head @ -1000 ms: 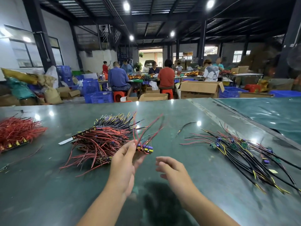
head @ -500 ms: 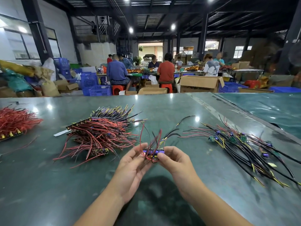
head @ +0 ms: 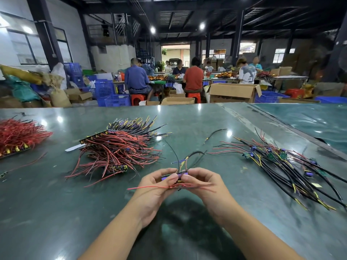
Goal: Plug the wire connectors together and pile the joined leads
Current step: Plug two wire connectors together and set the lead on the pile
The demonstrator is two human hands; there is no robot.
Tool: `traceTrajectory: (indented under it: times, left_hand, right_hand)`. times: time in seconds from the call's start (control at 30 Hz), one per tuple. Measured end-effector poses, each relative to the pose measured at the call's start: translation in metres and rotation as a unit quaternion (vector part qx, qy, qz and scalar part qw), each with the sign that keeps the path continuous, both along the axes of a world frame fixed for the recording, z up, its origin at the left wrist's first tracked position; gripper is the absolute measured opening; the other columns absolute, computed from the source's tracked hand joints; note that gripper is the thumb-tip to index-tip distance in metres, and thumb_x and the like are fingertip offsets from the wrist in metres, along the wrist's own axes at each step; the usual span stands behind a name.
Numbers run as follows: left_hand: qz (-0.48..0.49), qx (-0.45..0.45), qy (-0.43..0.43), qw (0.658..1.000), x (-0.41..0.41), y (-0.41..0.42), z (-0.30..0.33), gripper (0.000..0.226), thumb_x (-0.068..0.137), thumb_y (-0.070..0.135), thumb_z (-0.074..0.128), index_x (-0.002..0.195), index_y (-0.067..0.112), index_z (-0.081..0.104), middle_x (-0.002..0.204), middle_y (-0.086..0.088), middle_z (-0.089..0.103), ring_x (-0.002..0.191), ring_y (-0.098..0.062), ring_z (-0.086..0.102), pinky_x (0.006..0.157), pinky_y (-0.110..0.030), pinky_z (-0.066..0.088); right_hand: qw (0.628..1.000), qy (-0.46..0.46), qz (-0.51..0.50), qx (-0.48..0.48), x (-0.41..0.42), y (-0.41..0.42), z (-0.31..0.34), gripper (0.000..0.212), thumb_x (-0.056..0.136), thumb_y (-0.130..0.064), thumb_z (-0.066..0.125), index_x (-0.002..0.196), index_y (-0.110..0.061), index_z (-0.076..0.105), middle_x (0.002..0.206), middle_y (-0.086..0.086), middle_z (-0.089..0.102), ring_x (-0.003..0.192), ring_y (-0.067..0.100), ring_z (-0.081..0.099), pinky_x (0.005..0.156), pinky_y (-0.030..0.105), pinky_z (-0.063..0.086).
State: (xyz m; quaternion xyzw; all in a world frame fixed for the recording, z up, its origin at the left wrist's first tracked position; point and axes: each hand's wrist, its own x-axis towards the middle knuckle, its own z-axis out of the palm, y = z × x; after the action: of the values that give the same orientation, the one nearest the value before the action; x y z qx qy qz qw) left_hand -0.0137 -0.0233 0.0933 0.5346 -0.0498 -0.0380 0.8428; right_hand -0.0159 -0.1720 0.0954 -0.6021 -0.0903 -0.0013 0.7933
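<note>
Over the green table (head: 56, 212), my left hand (head: 155, 188) and my right hand (head: 202, 184) meet at the middle and pinch a small cluster of purple connectors (head: 176, 175) between fingertips. Red leads (head: 148, 187) trail sideways under my fingers and black leads (head: 193, 154) arch up behind them. A big heap of unjoined red and black leads (head: 120, 147) lies to the left of my hands. A spread pile of joined black leads (head: 285, 169) with purple and green connectors lies to the right.
A second bundle of red leads (head: 18, 136) sits at the far left edge. One loose black wire (head: 216, 133) lies mid-table behind my hands. A white label (head: 73, 148) pokes out by the heap. Workers on red stools, cardboard boxes and blue crates stand beyond the table.
My left hand brought the connector cluster from the heap toward the middle, my right hand joined it, and both hands now grip it closer together with the red leads swung down sideways.
</note>
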Motion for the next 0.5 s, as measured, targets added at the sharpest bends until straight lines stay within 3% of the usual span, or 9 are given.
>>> traceTrajectory:
  times: [0.13, 0.27, 0.37, 0.43, 0.5]
  left_hand:
    - [0.012, -0.024, 0.01, 1.0, -0.002, -0.001, 0.001, 0.023, 0.064, 0.005, 0.069, 0.086, 0.0, 0.066, 0.078, -0.016, 0.071, 0.065, -0.02, 0.069, 0.064, -0.026, 0.059]
    - [0.0, -0.021, -0.011, 1.0, -0.005, -0.001, 0.004, 0.007, 0.062, 0.008, 0.069, 0.068, 0.006, 0.07, 0.073, -0.012, 0.07, 0.063, -0.017, 0.069, 0.059, -0.022, 0.056]
    - [-0.031, -0.015, -0.021, 0.999, -0.004, 0.004, 0.005, 0.016, 0.058, 0.015, 0.079, 0.068, 0.005, 0.073, 0.076, -0.014, 0.072, 0.065, -0.02, 0.07, 0.061, -0.023, 0.057]
    - [-0.054, -0.005, -0.03, 0.998, -0.004, 0.008, 0.006, 0.035, 0.047, 0.023, 0.093, 0.071, 0.006, 0.074, 0.078, -0.015, 0.072, 0.066, -0.021, 0.07, 0.062, -0.024, 0.057]
    - [-0.061, -0.008, -0.03, 0.998, -0.003, 0.01, 0.005, 0.044, 0.04, 0.027, 0.096, 0.072, 0.006, 0.074, 0.078, -0.016, 0.072, 0.065, -0.023, 0.071, 0.062, -0.026, 0.057]
  right_hand:
    - [0.999, 0.013, 0.016, -0.033, 0.001, -0.006, 0.001, 0.004, 0.083, -0.007, 0.068, 0.084, -0.006, 0.072, 0.081, 0.01, 0.071, 0.074, 0.013, 0.064, 0.074, 0.023, 0.053]
    - [0.998, 0.007, 0.051, -0.038, -0.001, -0.011, 0.008, 0.008, 0.077, -0.012, 0.069, 0.082, -0.008, 0.073, 0.084, 0.008, 0.072, 0.072, 0.01, 0.063, 0.071, 0.02, 0.053]
    - [0.997, 0.015, 0.076, -0.015, -0.002, -0.015, 0.011, 0.017, 0.064, -0.017, 0.072, 0.078, -0.01, 0.074, 0.083, 0.011, 0.072, 0.076, 0.018, 0.064, 0.079, 0.027, 0.055]
    - [0.996, 0.026, 0.088, -0.004, -0.002, -0.016, 0.011, 0.015, 0.061, -0.014, 0.072, 0.075, -0.01, 0.075, 0.083, 0.014, 0.071, 0.078, 0.025, 0.062, 0.086, 0.035, 0.052]
    - [0.994, 0.035, 0.108, 0.002, -0.003, -0.016, 0.012, 0.014, 0.062, -0.015, 0.072, 0.075, -0.01, 0.076, 0.084, 0.013, 0.071, 0.079, 0.026, 0.059, 0.085, 0.035, 0.052]
